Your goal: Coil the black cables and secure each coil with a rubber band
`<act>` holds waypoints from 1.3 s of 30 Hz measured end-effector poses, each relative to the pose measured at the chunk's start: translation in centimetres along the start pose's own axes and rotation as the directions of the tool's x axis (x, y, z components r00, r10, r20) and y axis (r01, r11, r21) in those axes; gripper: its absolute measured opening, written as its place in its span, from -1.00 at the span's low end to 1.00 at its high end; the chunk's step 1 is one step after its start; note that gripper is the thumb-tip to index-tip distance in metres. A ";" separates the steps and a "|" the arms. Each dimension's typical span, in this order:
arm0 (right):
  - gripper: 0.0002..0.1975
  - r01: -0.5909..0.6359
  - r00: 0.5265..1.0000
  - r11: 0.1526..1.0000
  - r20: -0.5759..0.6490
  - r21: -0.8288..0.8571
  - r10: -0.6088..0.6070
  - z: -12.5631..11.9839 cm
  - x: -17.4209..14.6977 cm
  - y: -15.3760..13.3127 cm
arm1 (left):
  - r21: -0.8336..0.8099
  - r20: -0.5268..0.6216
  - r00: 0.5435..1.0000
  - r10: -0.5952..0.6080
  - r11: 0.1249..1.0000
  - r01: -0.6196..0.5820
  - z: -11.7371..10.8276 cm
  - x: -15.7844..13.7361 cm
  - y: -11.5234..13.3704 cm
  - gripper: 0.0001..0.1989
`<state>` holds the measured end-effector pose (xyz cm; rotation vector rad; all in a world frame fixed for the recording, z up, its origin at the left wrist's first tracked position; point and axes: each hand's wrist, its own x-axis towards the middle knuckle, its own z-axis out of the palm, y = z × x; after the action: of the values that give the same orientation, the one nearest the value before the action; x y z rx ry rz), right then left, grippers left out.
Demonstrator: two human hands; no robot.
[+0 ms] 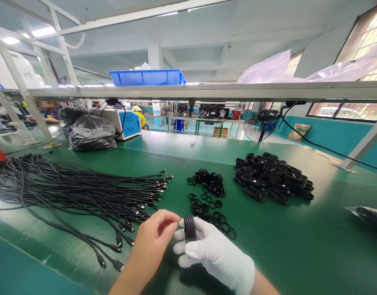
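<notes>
A black coiled cable is held in my right hand, which wears a white glove. Its loops are stacked side by side and wrap around the gloved fingers, with the thumb against the lower end. My left hand is bare, its thumb and index finger pinched together at the coil's left side. Whatever lies in that pinch is too small to make out. To the left spread many straight black cables, their plugs pointing toward my hands. Just beyond my hands lie loose black rings and a denser heap of rings.
A pile of coiled black cables sits at the right on the green table. Farther back are a plastic bag and a blue-and-white machine. An overhead shelf carries a blue bin. A clear bag lies far right.
</notes>
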<state>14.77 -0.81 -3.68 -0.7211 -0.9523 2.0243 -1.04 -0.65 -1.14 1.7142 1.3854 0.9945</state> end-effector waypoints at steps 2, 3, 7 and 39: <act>-0.50 0.012 0.999 1.000 0.047 -0.009 -0.011 0.0 -0.1 -0.2 | -0.004 0.094 0.996 -0.005 1.000 0.005 -0.4 -0.5 0.3 -0.86; -0.52 0.016 0.998 1.000 0.068 -0.014 -0.015 0.1 -0.1 -0.2 | 0.022 0.120 0.993 0.009 1.000 -0.012 -0.4 -0.7 0.3 -0.88; -0.53 0.031 0.997 1.000 0.075 -0.006 -0.030 0.4 -0.3 -0.4 | 0.103 0.141 0.985 0.098 0.988 -0.113 -0.1 -1.1 0.4 -0.86; -0.54 0.009 1.000 0.997 -0.020 -0.077 -0.010 0.3 0.1 0.9 | -0.299 0.222 0.974 0.037 0.954 0.031 -0.8 2.3 -1.4 -0.79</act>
<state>14.15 -1.20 -4.25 -0.7757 -1.0244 1.9775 -2.05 1.87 -1.73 1.5460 1.0282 0.9270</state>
